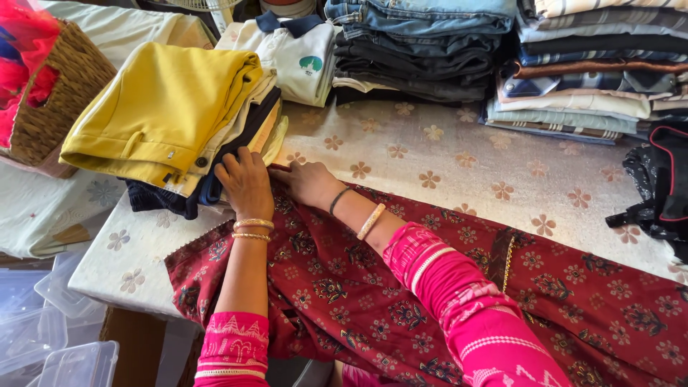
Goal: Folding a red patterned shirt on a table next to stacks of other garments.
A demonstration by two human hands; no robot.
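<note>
Hands of the person lie side by side near the left part of the table [459, 165], which carries a pale cloth with small flower prints. The left hand [246, 183] rests flat, fingers narrow together, on the upper edge of a dark red printed garment [401, 294]; its fingertips touch the bottom of a pile of folded trousers [172, 122]. The right hand [307, 181] is also flat and open on the same garment edge, just beside the left one, and it holds nothing. Both wrists wear bangles, and both arms have bright pink sleeves.

The red garment is spread across the near edge of the table, from the left side to the right corner. The pile of trousers stands at the left edge, with a mustard yellow pair on top and darker pairs under it. A white polo shirt [297, 57] lies behind this pile. A stack of folded jeans [419, 46] sits at the far edge, and a stack of folded shirts [588, 72] is at the far right corner. A woven basket [61, 100] is left of the table.
</note>
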